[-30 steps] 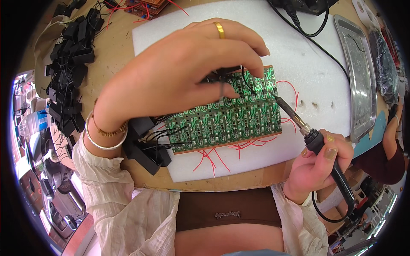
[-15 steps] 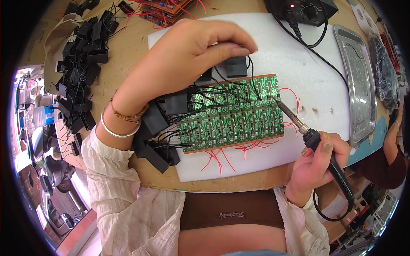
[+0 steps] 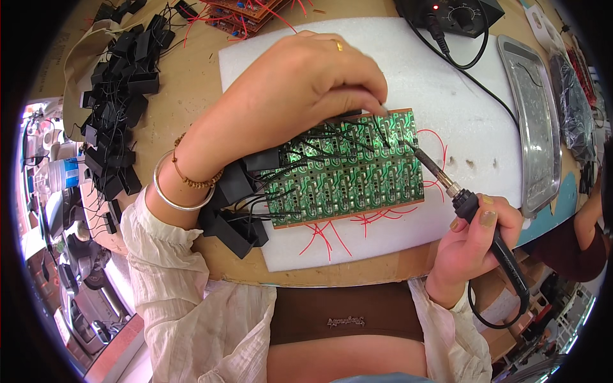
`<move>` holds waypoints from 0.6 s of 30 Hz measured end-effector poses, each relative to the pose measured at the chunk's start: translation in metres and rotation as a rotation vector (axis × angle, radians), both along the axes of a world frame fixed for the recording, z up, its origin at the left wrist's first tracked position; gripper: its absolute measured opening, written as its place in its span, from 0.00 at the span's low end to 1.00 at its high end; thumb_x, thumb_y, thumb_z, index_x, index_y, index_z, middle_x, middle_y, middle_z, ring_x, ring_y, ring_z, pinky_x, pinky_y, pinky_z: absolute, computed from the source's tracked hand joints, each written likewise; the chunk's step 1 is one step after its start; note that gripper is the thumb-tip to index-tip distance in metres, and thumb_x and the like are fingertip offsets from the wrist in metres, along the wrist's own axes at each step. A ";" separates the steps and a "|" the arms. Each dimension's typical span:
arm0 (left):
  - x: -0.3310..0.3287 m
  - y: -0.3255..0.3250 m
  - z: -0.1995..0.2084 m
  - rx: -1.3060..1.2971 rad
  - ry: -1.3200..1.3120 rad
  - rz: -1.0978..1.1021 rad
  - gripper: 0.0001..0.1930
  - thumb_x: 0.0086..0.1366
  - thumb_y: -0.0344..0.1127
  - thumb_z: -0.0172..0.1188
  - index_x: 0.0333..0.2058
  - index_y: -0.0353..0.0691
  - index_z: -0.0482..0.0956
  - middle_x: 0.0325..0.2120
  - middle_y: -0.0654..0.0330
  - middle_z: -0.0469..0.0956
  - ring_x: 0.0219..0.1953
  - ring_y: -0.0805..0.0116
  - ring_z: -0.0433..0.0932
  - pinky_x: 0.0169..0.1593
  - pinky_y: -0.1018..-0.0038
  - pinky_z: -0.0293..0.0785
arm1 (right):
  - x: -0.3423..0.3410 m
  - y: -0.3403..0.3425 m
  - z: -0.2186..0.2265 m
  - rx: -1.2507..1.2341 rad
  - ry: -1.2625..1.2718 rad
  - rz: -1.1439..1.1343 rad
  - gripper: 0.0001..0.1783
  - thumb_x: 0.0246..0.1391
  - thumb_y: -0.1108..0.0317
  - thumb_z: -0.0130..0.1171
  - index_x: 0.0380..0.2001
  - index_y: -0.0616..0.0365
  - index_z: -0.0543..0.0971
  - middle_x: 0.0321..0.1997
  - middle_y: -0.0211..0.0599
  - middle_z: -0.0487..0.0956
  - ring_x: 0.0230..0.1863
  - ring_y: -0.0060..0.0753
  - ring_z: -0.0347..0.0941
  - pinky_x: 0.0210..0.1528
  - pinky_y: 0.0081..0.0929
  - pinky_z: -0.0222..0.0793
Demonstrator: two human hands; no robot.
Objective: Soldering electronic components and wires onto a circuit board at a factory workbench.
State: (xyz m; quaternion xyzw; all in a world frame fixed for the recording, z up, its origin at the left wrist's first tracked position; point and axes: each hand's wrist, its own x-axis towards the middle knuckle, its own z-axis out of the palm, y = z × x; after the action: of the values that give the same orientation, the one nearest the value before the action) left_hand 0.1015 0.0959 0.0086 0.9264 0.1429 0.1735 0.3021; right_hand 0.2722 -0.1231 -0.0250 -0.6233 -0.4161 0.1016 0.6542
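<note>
A green circuit board panel (image 3: pixel 348 182) lies on a white foam sheet (image 3: pixel 472 127), with red wires sticking out from under its edges. My right hand (image 3: pixel 482 233) is closed round a soldering iron (image 3: pixel 452 187), whose tip meets the board near its right end. Over the board's far edge is my left hand (image 3: pixel 338 83), thumb and forefinger pinched on a thin black wire (image 3: pixel 377 122) that runs down to the board near the iron tip. Black boxes (image 3: pixel 236 233) with black leads fixed to the board sit along its left side; others are partly hidden under my left hand.
A pile of black boxes with wires (image 3: pixel 131 96) lies at the left. Brown boards with red wires (image 3: pixel 246 16) are stacked at the back. The soldering station (image 3: pixel 456 16) stands back right, its cord trailing past a metal tray (image 3: pixel 530 127). Another person's arm (image 3: pixel 586 217) shows at far right.
My left hand has come down and nearer the board, bringing the black wire close to the iron tip. The black box below it is now hidden. The iron has hardly moved.
</note>
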 end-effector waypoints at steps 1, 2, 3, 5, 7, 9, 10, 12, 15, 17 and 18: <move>0.001 0.001 -0.003 0.062 -0.067 -0.042 0.08 0.60 0.31 0.65 0.39 0.43 0.82 0.37 0.61 0.82 0.40 0.64 0.80 0.48 0.70 0.73 | 0.000 0.000 0.000 0.005 -0.003 -0.006 0.10 0.60 0.67 0.60 0.35 0.60 0.71 0.22 0.32 0.70 0.20 0.15 0.58 0.23 0.17 0.52; 0.002 0.001 -0.007 0.137 -0.110 -0.079 0.07 0.60 0.32 0.65 0.38 0.43 0.82 0.37 0.62 0.82 0.40 0.64 0.80 0.50 0.69 0.73 | 0.000 0.001 0.000 -0.001 -0.004 -0.003 0.10 0.60 0.67 0.60 0.35 0.60 0.71 0.22 0.32 0.70 0.20 0.15 0.58 0.23 0.17 0.52; 0.003 0.000 -0.010 0.148 -0.134 -0.084 0.06 0.60 0.33 0.65 0.36 0.43 0.82 0.36 0.62 0.82 0.41 0.64 0.80 0.52 0.67 0.72 | 0.000 0.001 0.000 0.000 -0.006 -0.006 0.10 0.60 0.67 0.60 0.35 0.60 0.71 0.22 0.31 0.70 0.20 0.15 0.58 0.23 0.17 0.52; 0.005 -0.002 -0.016 0.203 -0.119 -0.093 0.04 0.61 0.34 0.65 0.33 0.43 0.81 0.34 0.64 0.82 0.41 0.64 0.80 0.56 0.63 0.71 | 0.000 0.001 0.000 -0.001 -0.008 0.001 0.10 0.60 0.67 0.60 0.35 0.60 0.70 0.22 0.31 0.70 0.20 0.15 0.58 0.23 0.17 0.52; 0.003 -0.004 -0.017 0.144 -0.079 -0.061 0.04 0.61 0.34 0.65 0.31 0.42 0.80 0.33 0.63 0.81 0.40 0.63 0.80 0.57 0.59 0.70 | 0.001 0.001 0.000 0.003 -0.012 0.013 0.10 0.60 0.67 0.60 0.36 0.60 0.70 0.22 0.31 0.70 0.20 0.15 0.58 0.23 0.17 0.53; 0.002 -0.006 -0.016 0.102 -0.029 -0.033 0.04 0.60 0.33 0.65 0.31 0.41 0.80 0.31 0.62 0.81 0.38 0.61 0.80 0.56 0.58 0.71 | 0.000 0.001 0.001 -0.016 -0.007 0.028 0.10 0.60 0.67 0.60 0.36 0.60 0.70 0.22 0.31 0.69 0.20 0.15 0.58 0.23 0.17 0.53; 0.002 -0.007 -0.016 0.087 -0.007 -0.018 0.04 0.60 0.33 0.65 0.31 0.41 0.80 0.31 0.62 0.81 0.38 0.60 0.80 0.55 0.59 0.71 | -0.001 0.002 0.002 -0.014 -0.015 0.022 0.10 0.60 0.67 0.60 0.36 0.60 0.70 0.21 0.31 0.69 0.20 0.16 0.58 0.24 0.17 0.53; 0.003 -0.009 -0.015 0.091 -0.005 0.002 0.04 0.59 0.32 0.65 0.31 0.40 0.80 0.29 0.60 0.81 0.36 0.58 0.79 0.52 0.61 0.72 | -0.003 0.005 0.002 -0.013 -0.040 0.044 0.10 0.60 0.67 0.60 0.36 0.60 0.71 0.22 0.31 0.69 0.20 0.16 0.58 0.24 0.18 0.53; 0.006 -0.011 -0.017 0.127 -0.049 0.006 0.04 0.58 0.31 0.65 0.31 0.38 0.80 0.28 0.59 0.80 0.35 0.56 0.79 0.47 0.63 0.73 | -0.003 0.011 0.007 -0.025 -0.131 0.035 0.11 0.60 0.67 0.61 0.36 0.61 0.72 0.22 0.32 0.70 0.21 0.16 0.59 0.24 0.18 0.54; 0.006 -0.010 -0.018 0.126 -0.051 -0.001 0.04 0.58 0.30 0.65 0.31 0.37 0.79 0.28 0.58 0.80 0.34 0.55 0.78 0.44 0.65 0.73 | -0.003 0.012 0.013 -0.043 -0.135 0.038 0.11 0.59 0.66 0.61 0.36 0.62 0.72 0.23 0.32 0.70 0.22 0.17 0.60 0.25 0.18 0.54; 0.006 -0.010 -0.018 0.122 -0.047 0.000 0.04 0.58 0.30 0.65 0.31 0.37 0.79 0.28 0.58 0.79 0.34 0.55 0.78 0.44 0.65 0.73 | -0.004 0.012 0.016 -0.052 -0.105 0.048 0.12 0.59 0.66 0.62 0.36 0.63 0.72 0.23 0.32 0.70 0.22 0.18 0.60 0.26 0.19 0.55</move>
State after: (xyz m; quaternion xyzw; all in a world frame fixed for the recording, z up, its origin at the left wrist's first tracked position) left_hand 0.1071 0.0860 -0.0094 0.9387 0.1247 0.2037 0.2484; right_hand 0.2684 -0.1107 -0.0085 -0.6345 -0.4617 0.0954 0.6125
